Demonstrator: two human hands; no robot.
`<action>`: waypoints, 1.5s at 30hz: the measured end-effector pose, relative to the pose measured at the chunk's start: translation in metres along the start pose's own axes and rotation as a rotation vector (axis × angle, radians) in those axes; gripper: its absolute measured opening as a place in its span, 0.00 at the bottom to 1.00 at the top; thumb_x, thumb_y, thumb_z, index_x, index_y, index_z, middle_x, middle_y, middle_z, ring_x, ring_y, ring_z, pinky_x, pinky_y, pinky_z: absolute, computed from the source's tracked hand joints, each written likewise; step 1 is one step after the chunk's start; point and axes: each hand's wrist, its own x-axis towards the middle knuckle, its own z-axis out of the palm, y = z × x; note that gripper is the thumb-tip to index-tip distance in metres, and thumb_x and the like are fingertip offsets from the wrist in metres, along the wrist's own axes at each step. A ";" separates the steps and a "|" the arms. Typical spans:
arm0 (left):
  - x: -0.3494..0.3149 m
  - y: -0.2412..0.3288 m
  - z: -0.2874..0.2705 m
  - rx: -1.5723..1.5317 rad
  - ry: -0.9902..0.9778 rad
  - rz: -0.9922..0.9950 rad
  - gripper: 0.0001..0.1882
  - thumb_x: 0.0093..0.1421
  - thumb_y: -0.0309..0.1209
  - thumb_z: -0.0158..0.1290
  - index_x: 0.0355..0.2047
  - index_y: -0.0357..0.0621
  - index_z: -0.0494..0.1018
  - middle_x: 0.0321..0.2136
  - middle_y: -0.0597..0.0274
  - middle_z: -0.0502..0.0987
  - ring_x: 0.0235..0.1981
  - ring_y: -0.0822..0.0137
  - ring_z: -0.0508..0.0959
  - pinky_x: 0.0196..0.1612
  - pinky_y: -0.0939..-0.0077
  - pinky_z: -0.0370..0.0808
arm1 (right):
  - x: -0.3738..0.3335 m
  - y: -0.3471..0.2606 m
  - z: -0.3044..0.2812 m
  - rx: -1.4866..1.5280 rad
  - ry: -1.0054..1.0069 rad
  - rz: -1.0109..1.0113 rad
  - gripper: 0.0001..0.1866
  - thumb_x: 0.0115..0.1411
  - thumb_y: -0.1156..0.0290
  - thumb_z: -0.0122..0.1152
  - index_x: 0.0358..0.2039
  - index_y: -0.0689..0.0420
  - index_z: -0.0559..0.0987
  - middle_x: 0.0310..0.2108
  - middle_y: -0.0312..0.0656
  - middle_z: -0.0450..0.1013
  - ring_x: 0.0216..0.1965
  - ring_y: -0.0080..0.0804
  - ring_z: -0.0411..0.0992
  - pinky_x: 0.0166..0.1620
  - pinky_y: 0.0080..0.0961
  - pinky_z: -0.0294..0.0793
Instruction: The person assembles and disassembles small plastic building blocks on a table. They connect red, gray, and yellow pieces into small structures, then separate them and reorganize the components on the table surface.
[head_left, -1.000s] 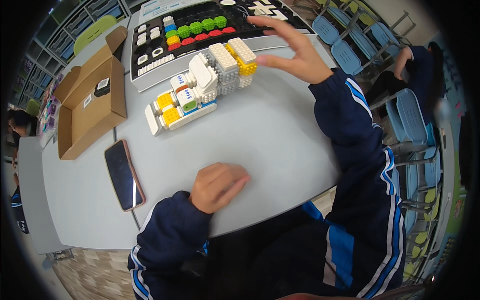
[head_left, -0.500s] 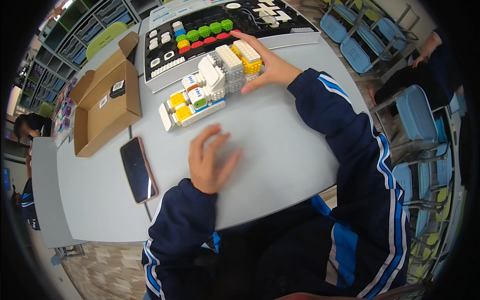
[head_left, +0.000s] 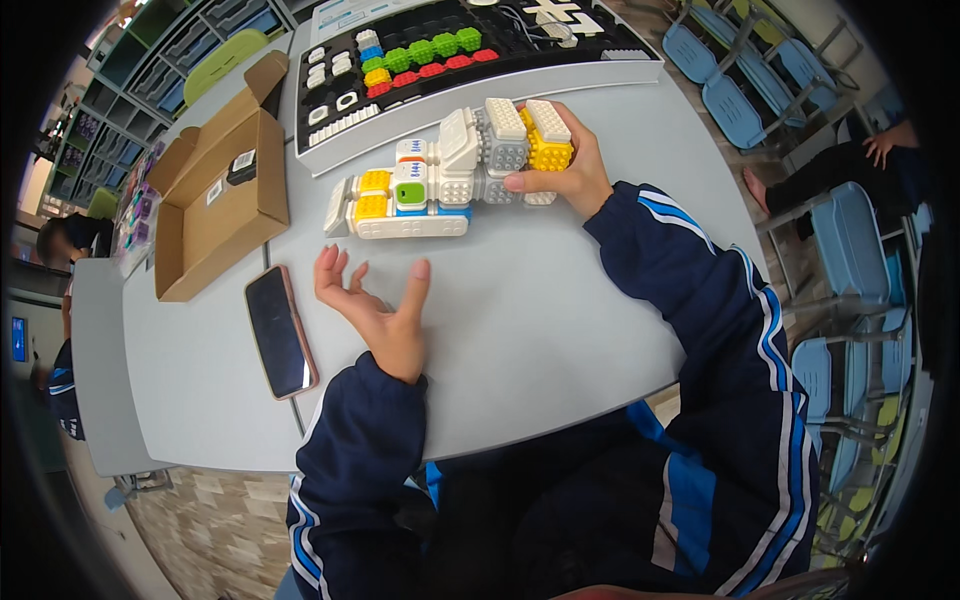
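Note:
A model of white, grey and yellow building blocks [head_left: 458, 160] stretches across the table in front of me. Its left part is low, with yellow tiles and a green-marked block; the right end rises in studded blocks. My right hand [head_left: 570, 178] grips that right end, thumb in front and the other fingers mostly hidden behind it. My left hand [head_left: 375, 310] hovers just nearer to me than the model's left end, palm turned up, fingers spread, holding nothing. Behind the model lies a black parts tray [head_left: 480, 88] with green, red and white pieces.
An open cardboard box [head_left: 225, 215] lies at the left, with a small black item inside. A phone [head_left: 280, 330] rests near the table's left seam. Light-blue chairs [head_left: 850, 240] and another person's hand [head_left: 888, 142] are beyond the table's right side.
The model has turned and shifted a little right, now lying more level across the view. My right hand moved with it. My left hand has moved left and opened wider.

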 end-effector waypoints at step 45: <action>0.009 -0.011 0.023 -0.718 -0.015 -0.429 0.26 0.64 0.42 0.48 0.56 0.39 0.62 0.50 0.56 0.73 0.51 0.64 0.75 0.54 0.69 0.71 | -0.047 -0.013 0.003 0.093 0.266 0.113 0.17 0.58 0.62 0.67 0.44 0.54 0.75 0.37 0.35 0.71 0.40 0.23 0.71 0.43 0.20 0.71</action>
